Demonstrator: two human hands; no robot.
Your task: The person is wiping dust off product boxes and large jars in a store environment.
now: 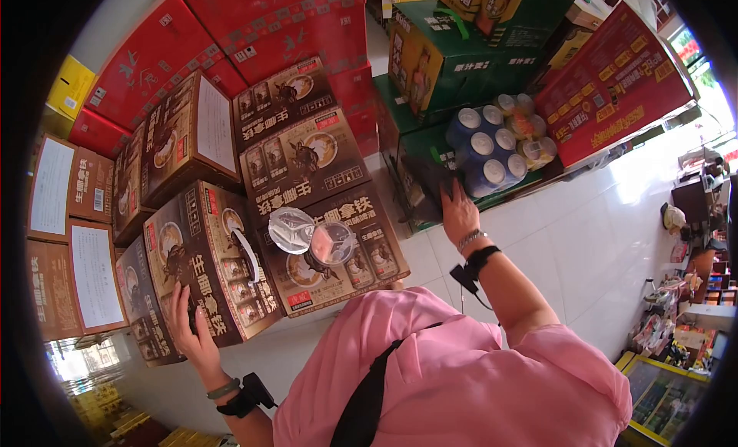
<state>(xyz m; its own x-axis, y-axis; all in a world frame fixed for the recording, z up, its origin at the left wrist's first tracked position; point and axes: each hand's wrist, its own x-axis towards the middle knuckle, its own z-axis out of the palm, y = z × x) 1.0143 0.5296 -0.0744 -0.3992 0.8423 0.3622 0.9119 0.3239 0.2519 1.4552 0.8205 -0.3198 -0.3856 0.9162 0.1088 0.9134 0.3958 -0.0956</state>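
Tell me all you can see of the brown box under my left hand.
The box looks like printed cardboard, seemingly closed, with large pale Chinese characters, cup pictures and a red label. A white strap handle bows up from one face. It sits at an angle among similar brown boxes. The left hand rests its spread fingers on the side near the wearer; the right hand is away from it. Its underside is hidden.

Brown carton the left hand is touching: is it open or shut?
Looks shut. The brown carton has flat visible panels, with no raised flap around the white handle. Its underside is hidden.
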